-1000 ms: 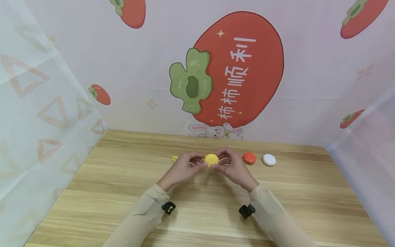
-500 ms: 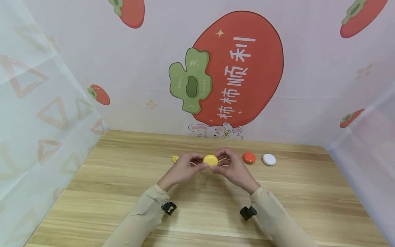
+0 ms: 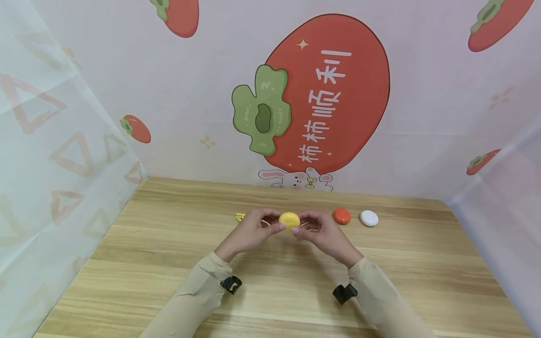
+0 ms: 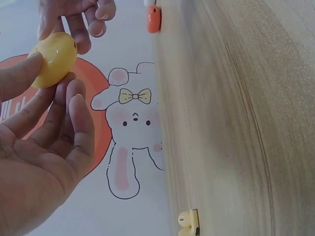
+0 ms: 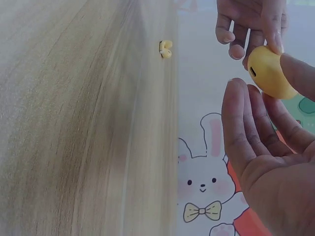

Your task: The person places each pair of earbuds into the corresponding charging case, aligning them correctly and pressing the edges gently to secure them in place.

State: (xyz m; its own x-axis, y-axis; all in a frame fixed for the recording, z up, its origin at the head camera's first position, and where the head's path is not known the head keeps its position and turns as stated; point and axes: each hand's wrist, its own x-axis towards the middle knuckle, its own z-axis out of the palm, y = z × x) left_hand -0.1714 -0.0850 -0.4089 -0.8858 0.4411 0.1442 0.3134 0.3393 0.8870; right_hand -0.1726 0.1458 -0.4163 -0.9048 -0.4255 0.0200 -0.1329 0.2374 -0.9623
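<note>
A: Where's the yellow case (image 3: 289, 219) rn?
B: Up off the table (image 3: 274, 305), btwn the hands. L hand (image 3: 252, 230) pinches it, thumb vs. fingers, open only abt the case's width.
A: R hand (image 3: 324, 234)?
B: Ditto, pinching the opp. side.
A: Nearby?
B: Yellow earbuds (image 5: 166, 49) to the L; red case (image 3: 342, 216) & white case (image 3: 369, 218) to the R.

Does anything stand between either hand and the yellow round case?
Nothing visible does: the left hand and right hand both hold the yellow round case directly. The red case and white case lie off to the right; the yellow earbuds, to the left.
</note>
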